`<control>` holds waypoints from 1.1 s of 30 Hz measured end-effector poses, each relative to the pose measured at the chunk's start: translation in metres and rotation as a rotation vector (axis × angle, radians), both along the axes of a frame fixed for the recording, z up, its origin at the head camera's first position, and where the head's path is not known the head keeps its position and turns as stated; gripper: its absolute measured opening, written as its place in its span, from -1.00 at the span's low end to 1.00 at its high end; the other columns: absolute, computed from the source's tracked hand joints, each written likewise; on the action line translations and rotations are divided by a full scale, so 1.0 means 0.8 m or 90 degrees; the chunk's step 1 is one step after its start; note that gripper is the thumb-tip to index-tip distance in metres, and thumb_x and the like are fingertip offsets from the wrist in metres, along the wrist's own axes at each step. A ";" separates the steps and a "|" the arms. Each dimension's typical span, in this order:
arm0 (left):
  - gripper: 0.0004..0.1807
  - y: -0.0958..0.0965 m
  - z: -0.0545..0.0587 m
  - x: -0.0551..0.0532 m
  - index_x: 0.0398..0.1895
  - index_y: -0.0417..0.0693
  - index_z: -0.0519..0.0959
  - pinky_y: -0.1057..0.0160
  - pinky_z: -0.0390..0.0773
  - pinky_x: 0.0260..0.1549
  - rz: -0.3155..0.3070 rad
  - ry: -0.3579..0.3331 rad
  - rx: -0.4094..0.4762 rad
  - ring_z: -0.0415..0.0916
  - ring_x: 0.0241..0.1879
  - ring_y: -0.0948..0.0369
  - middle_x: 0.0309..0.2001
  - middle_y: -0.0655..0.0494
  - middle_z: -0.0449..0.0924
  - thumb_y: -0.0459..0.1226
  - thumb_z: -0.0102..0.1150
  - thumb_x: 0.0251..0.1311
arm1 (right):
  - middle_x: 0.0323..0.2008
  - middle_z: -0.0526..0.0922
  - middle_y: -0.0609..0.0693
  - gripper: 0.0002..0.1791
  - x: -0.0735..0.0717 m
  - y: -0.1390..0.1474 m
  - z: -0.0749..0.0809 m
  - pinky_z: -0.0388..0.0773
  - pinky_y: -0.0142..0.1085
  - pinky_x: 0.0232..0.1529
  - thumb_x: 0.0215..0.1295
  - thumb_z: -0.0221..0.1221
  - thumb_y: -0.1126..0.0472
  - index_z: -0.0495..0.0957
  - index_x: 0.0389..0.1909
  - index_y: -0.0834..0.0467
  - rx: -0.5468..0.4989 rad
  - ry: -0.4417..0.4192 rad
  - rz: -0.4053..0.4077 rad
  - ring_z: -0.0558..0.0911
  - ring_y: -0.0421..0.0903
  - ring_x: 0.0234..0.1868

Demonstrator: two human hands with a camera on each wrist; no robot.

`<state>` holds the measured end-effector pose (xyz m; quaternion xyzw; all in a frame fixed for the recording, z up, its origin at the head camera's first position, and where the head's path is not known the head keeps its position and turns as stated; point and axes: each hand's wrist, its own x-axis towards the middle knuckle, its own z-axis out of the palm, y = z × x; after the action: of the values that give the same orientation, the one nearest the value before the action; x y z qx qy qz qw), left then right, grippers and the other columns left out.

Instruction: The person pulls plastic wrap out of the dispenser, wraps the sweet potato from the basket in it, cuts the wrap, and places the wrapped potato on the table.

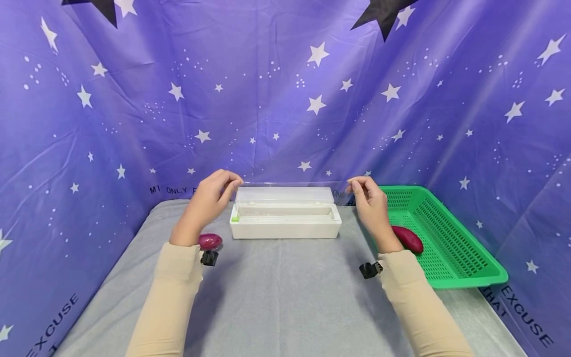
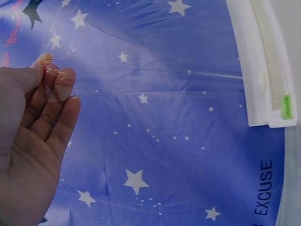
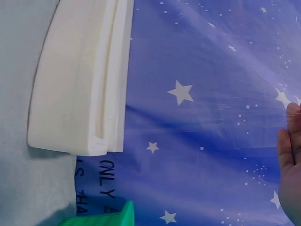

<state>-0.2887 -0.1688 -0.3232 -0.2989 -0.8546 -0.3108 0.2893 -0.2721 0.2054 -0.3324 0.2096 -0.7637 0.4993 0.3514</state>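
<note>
My left hand (image 1: pixel 214 198) pinches one corner of a sheet of clear cling film (image 2: pixel 155 80), which bunches round its fingertips in the left wrist view. Thumb and fingertips of my right hand (image 1: pixel 372 203) pinch the other side. Between the hands, the film stretches above and behind a white cling film dispenser (image 1: pixel 285 230). The dispenser's translucent lid (image 1: pixel 285 195) stands raised, and a green slider (image 1: pixel 235 218) sits at its left end. In the right wrist view, only part of the right hand (image 3: pixel 292 160) shows at the edge.
A shiny purple-red oblong item (image 1: pixel 209 241) lies beside my left wrist. To the right stands a green plastic basket (image 1: pixel 464 283), holding a purple-red sweet potato-like item (image 1: pixel 408 239) partly behind my right wrist. Grey cloth (image 1: pixel 276 297) covers the table; a starry purple curtain (image 1: pixel 258 109) hangs behind.
</note>
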 end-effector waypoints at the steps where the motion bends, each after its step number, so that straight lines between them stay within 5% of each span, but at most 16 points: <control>1: -0.82 0.000 0.002 0.001 -0.08 -0.12 0.63 0.17 0.46 -0.30 -0.001 0.005 0.000 0.40 -0.35 0.21 -0.28 0.11 0.54 -0.25 0.07 0.49 | -0.35 0.63 0.32 -0.82 0.001 0.000 0.001 0.45 -0.51 -0.24 0.50 0.02 0.44 0.55 -0.12 0.49 -0.003 0.000 0.002 0.63 -0.06 -0.29; 9: -0.85 0.001 0.016 0.005 -0.10 -0.17 0.62 0.17 0.45 -0.31 -0.014 0.044 -0.001 0.39 -0.34 0.20 -0.29 0.07 0.55 -0.30 0.08 0.47 | -0.35 0.62 0.35 -0.83 0.005 0.000 0.013 0.40 -0.49 -0.30 0.50 0.02 0.45 0.54 -0.12 0.48 -0.005 0.026 0.002 0.60 -0.26 -0.32; 15: -0.87 0.002 0.024 0.009 -0.11 -0.18 0.61 0.19 0.42 -0.31 -0.017 0.071 -0.002 0.37 -0.35 0.20 -0.28 0.07 0.54 -0.32 0.09 0.46 | -0.35 0.62 0.34 -0.82 0.008 0.001 0.020 0.41 -0.50 -0.32 0.50 0.01 0.44 0.54 -0.13 0.48 -0.009 0.038 -0.001 0.62 -0.10 -0.30; 28: -0.88 0.003 0.039 0.017 -0.12 -0.20 0.60 0.19 0.42 -0.31 -0.020 0.105 0.000 0.37 -0.33 0.18 -0.27 0.04 0.54 -0.34 0.09 0.46 | -0.35 0.61 0.31 -0.82 0.016 -0.001 0.037 0.48 -0.49 -0.25 0.50 0.01 0.45 0.53 -0.12 0.52 -0.029 0.034 -0.004 0.62 -0.20 -0.29; 33: -0.88 0.003 0.044 0.022 -0.11 -0.21 0.60 0.21 0.41 -0.32 -0.023 0.115 0.001 0.36 -0.34 0.19 -0.27 0.03 0.54 -0.35 0.10 0.45 | -0.36 0.64 0.15 -0.80 0.008 0.005 0.033 0.55 -0.44 -0.18 0.51 0.02 0.41 0.55 -0.10 0.47 -0.037 0.043 0.004 0.63 -0.21 -0.28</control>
<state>-0.2712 -0.1662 -0.2884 -0.3412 -0.8190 -0.2885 0.3599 -0.2658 0.2097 -0.3059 0.2184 -0.7359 0.5152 0.3812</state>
